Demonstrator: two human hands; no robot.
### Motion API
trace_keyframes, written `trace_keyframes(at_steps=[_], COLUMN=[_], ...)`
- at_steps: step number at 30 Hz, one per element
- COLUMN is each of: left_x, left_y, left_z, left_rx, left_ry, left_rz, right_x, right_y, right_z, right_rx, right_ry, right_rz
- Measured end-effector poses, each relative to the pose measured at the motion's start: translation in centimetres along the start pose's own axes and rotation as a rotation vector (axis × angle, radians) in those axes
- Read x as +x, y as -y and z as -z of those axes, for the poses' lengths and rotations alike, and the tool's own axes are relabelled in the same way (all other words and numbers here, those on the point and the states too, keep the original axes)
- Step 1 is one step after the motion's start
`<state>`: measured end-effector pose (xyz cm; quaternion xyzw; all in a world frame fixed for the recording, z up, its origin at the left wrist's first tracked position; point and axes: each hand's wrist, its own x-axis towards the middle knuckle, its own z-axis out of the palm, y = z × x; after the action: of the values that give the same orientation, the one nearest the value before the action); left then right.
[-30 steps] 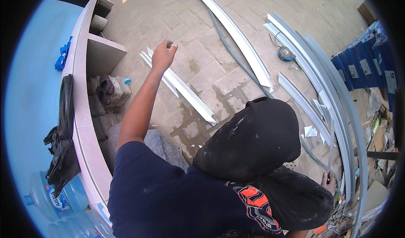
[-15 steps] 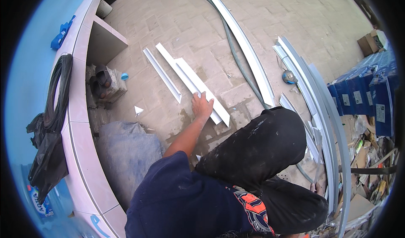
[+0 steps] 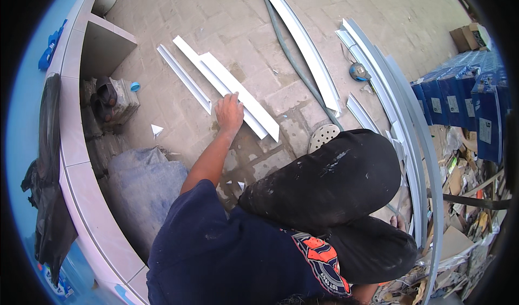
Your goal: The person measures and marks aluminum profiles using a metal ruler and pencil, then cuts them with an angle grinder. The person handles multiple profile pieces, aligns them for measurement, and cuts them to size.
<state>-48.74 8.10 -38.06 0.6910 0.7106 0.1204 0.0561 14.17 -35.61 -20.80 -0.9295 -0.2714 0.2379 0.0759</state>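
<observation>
The short white trim strips lie side by side on the paved floor, the broader flat one overlapping the narrower channel beside it; a thinner strip lies parallel just to the left, apart from them. Our left hand rests palm down on the near part of the strips, fingers spread flat rather than curled, so its grip has hold of nothing; it only presses or steadies. Our right hand is not in view, hidden somewhere behind the dark trouser knee.

We judge the work to be at an early stage: the strips are laid out and aligned, nothing looks lifted or joined yet, and a few small white offcuts lie near.

Further out, long curved white profiles run across the floor, a tape measure sits between them, a round perforated drain cover lies beside our knee, and blue boxes stand at the right; a tiled ledge borders the left.
</observation>
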Motion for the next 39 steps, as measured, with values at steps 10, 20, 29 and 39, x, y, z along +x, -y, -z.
trace_keyframes(at_steps=[10, 20, 29, 39], left_x=[6.7, 8.8, 11.4, 15.2], left_y=[9.2, 10.7, 17.7, -1.5], left_z=[0.8, -0.2, -1.2, 0.0], left_rx=[-0.234, -0.193, -1.261, -0.943], left_ry=[-0.069, 0.061, 0.234, -0.067], left_rz=[0.889, 0.921, 1.121, 0.287], right_x=[-0.5, -2.0, -4.6, -5.3], right_y=[0.4, 1.8, 5.7, 4.1], right_z=[-0.7, -1.0, 0.3, 0.2], right_rx=[0.084, 0.177, 0.425, 0.383], right_ry=[-0.004, -0.045, -0.071, -0.271], right_rz=[-0.027, -0.044, -0.026, -0.014])
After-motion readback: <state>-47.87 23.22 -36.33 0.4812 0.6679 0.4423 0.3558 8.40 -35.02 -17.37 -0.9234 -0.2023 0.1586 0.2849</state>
